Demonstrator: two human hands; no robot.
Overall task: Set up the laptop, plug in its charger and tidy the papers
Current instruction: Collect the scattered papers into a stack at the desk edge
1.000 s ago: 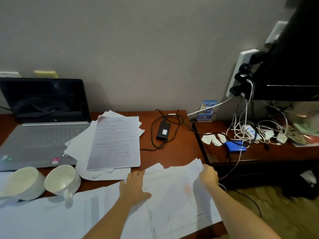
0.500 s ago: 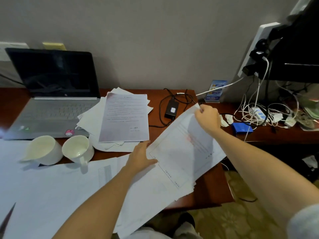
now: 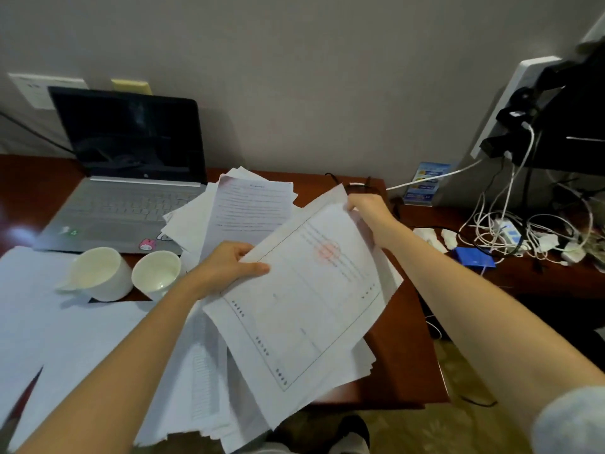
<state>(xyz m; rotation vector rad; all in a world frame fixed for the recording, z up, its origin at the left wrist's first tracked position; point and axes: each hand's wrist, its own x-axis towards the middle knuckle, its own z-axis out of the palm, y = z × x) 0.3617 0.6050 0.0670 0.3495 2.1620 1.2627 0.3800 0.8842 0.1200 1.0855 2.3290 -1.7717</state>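
Both arms stretched forward — left hand (image 3: 229, 265) pinching with thumb on top, right hand (image 3: 370, 213) curled tight, wrist bent.

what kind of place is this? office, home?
Probably a hotel room or home desk used as a workspace; I cannot tell which. An open laptop sits on a wooden desk strewn with papers, beside two white cups, a wall power strip and tangled cables.

The laptop (image 3: 127, 194) sits at the desk's (image 3: 406, 348) back-left corner. Two cups (image 3: 126, 273) stand before it. A paper pile (image 3: 248, 211) lies just right of the laptop; more sheets (image 3: 301, 306) overhang the front edge.
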